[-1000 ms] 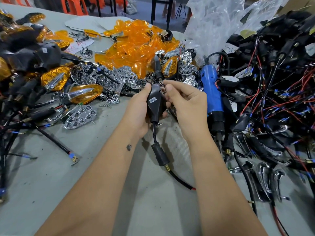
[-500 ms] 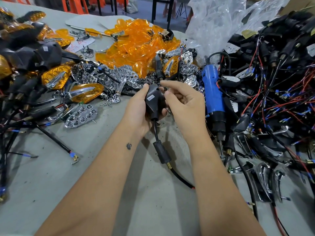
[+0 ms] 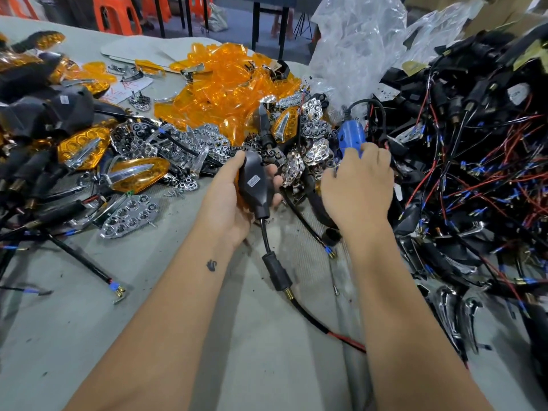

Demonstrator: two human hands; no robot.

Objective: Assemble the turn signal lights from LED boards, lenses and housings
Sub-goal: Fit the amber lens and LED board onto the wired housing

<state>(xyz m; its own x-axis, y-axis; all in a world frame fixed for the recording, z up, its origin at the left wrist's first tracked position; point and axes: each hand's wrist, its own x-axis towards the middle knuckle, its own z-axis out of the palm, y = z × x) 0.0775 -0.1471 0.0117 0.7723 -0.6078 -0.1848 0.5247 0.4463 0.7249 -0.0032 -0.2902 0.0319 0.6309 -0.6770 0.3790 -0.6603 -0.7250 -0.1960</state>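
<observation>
Rough headcount: two hands, left hand and right hand. One black housing, one blue screwdriver, one clear plastic bag. Orange lenses, chrome reflectors, wired housings: way too many to count.

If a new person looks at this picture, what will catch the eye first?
Probably the bright heap of orange lenses at the top centre, and the tangle of black, red and blue wires filling the right side. In the middle, the left hand holds a black housing, while the right hand rests on a blue screwdriver.
</observation>
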